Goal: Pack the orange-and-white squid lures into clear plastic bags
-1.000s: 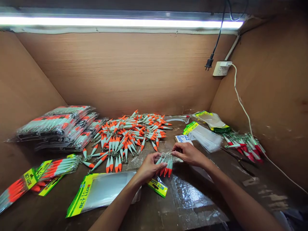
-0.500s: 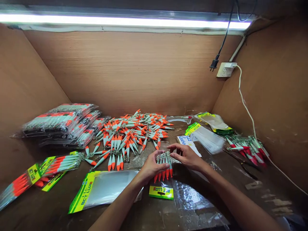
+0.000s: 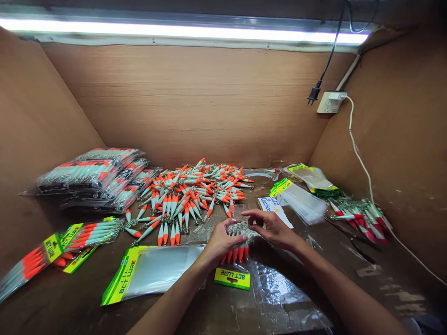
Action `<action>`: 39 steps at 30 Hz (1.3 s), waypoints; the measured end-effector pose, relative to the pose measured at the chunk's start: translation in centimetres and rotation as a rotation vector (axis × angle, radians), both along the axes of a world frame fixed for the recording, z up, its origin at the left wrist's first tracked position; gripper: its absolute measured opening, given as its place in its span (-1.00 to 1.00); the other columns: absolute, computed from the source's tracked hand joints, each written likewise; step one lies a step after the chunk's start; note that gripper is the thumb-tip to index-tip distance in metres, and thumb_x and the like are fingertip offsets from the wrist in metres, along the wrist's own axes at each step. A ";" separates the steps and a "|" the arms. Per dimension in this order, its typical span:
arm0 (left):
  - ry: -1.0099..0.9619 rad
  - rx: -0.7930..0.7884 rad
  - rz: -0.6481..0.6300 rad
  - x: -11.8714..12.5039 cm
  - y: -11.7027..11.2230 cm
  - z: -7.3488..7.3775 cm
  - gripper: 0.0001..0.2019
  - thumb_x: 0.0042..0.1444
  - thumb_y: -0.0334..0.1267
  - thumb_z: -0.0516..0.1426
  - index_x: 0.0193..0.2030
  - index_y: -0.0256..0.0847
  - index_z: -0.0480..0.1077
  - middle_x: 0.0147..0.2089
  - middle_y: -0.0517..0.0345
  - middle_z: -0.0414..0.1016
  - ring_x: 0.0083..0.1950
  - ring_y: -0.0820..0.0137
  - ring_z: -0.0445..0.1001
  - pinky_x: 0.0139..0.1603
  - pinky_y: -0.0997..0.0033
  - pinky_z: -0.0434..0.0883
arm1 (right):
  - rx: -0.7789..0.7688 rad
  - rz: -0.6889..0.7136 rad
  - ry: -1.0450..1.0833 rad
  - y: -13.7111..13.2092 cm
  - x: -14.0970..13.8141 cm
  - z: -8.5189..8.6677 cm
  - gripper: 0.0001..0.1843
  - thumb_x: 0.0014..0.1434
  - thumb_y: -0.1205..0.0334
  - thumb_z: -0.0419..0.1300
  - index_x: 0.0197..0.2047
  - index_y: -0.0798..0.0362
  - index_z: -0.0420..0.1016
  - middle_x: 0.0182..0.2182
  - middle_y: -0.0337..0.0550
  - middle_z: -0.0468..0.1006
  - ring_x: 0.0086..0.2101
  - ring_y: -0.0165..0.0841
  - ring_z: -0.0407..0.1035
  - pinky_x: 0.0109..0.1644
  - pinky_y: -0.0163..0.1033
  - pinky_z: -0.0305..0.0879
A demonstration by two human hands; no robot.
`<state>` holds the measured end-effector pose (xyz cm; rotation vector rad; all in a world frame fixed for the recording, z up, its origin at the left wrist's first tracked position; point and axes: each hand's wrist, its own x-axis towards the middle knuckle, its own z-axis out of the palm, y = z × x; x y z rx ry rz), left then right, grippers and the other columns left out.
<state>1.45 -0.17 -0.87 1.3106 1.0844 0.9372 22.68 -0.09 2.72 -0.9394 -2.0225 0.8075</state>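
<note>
A clear bag of squid jigs [image 3: 238, 251], orange and pale with wire hooks, lies on the table with its yellow-green BCT LURE header [image 3: 232, 278] toward me. My left hand [image 3: 223, 242] is closed around the left side of this bag, its thumb across the jigs. At the hook end hovers my right hand [image 3: 267, 227], index finger stretched out and thumb apart from it, with nothing visible between them. Whether its fingertips touch the bag film is unclear. Beyond both hands spreads a heap of loose squid jigs [image 3: 188, 190].
Left of my forearm lie flat header bags [image 3: 164, 270]. Filled jig packs [image 3: 87, 237] and stacked bulk packs [image 3: 87, 179] are at the left. More bags [image 3: 303, 202], a handwritten card [image 3: 274, 210], red-and-white jigs [image 3: 363, 218] and dark-handled pliers [image 3: 356, 242] sit right. A white cable [image 3: 363, 163] hangs there.
My right hand's index finger and thumb have spread slightly further apart at the hook end. The left hand keeps its grip on the bag. The view has shifted a little.
</note>
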 end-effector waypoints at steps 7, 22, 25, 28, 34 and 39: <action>-0.082 -0.091 0.114 -0.7 0.7 0.1 -0.39 -0.17 -0.16 0.43 0.05 -0.34 0.47 -0.20 0.02 0.59 -0.23 0.31 0.52 -0.16 0.39 0.40 | 0.146 0.090 -0.049 -0.6 -0.4 -0.1 -0.71 0.34 0.30 0.12 0.09 -0.05 0.50 -0.16 -0.11 0.57 -0.19 -0.31 0.44 -0.11 -0.21 0.35; 0.055 0.049 -0.040 -0.4 0.4 -0.2 -0.39 -0.13 -0.21 0.41 0.11 -0.26 0.45 0.04 -0.04 0.53 -0.03 0.23 0.49 -0.13 0.39 0.42 | 0.160 0.001 -0.195 0.3 0.3 -0.3 -0.91 0.31 0.34 0.20 -0.23 0.02 0.53 -0.31 -0.20 0.44 -0.31 -0.38 0.37 -0.23 -0.31 0.22; 0.052 -0.020 -0.047 -0.5 0.3 -0.1 -0.38 -0.15 -0.22 0.42 0.11 -0.27 0.47 -0.01 -0.03 0.56 -0.09 0.25 0.50 -0.12 0.37 0.41 | 0.176 0.065 -0.227 0.4 0.5 -0.5 -0.90 0.34 0.33 0.16 -0.21 0.03 0.49 -0.28 -0.19 0.42 -0.30 -0.38 0.36 -0.23 -0.31 0.22; 0.028 -0.111 -0.055 -0.4 0.2 -0.1 -0.36 -0.18 -0.22 0.43 0.10 -0.29 0.47 -0.18 0.05 0.58 -0.23 0.31 0.51 -0.19 0.39 0.39 | 0.169 0.108 -0.262 0.3 0.7 -0.5 -0.89 0.34 0.34 0.14 -0.21 0.03 0.49 -0.28 -0.19 0.39 -0.31 -0.38 0.35 -0.25 -0.32 0.21; -0.146 -0.235 -0.108 -0.4 0.2 0.2 -0.38 -0.22 -0.24 0.44 0.04 -0.32 0.47 -0.26 0.08 0.57 -0.25 0.33 0.52 -0.14 0.37 0.40 | 0.125 0.227 -0.219 0.0 0.6 0.2 -0.86 0.35 0.35 0.11 -0.22 0.03 0.49 -0.28 -0.19 0.36 -0.31 -0.39 0.32 -0.25 -0.33 0.21; -0.038 -0.114 -0.085 -1.0 0.5 0.6 -0.27 -0.25 -0.22 0.48 0.13 -0.27 0.42 -0.16 0.04 0.57 -0.22 0.35 0.50 -0.13 0.35 0.41 | 0.094 0.143 -0.103 0.0 0.0 -0.3 -0.89 0.37 0.30 0.11 -0.23 0.03 0.44 -0.31 -0.19 0.38 -0.30 -0.37 0.32 -0.21 -0.29 0.22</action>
